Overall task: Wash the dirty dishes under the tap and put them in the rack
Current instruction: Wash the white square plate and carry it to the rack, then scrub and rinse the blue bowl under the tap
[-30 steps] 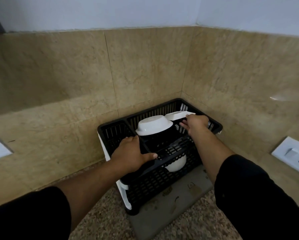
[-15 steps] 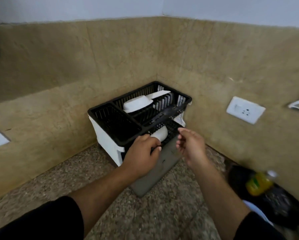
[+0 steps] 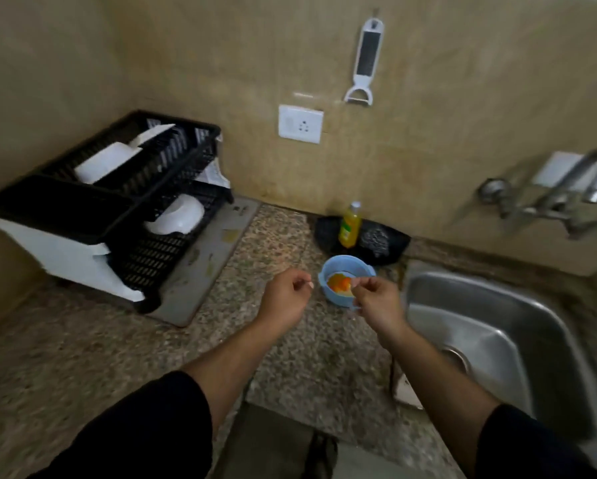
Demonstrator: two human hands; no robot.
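- Left hand (image 3: 287, 296) is hovering over the tabletop (image 3: 100, 344), fingers curled in, holding nothing.
- Right hand (image 3: 376, 299) is curling loose at the blue bowl (image 3: 346, 284); can't tell if it's pinching anything.
- Blue bowl is sitting w/ orange mess inside, between rack (image 3: 117, 209) & sink (image 3: 497, 326).
- Rack is holding white bowls: one (image 3: 105, 162) up top, one (image 3: 176, 216) lower down.
- Tap (image 3: 563, 198) is sticking out over the sink.

Over the speckled worktop (image 3: 82, 357) the left hand (image 3: 287, 296) and right hand (image 3: 376, 299) hover loosely curled and empty, a blue bowl (image 3: 346, 284) with orange residue just beyond the right hand's fingertips, the black rack (image 3: 172, 188) holding white dishes far left, the steel sink (image 3: 497, 326) immediately right.
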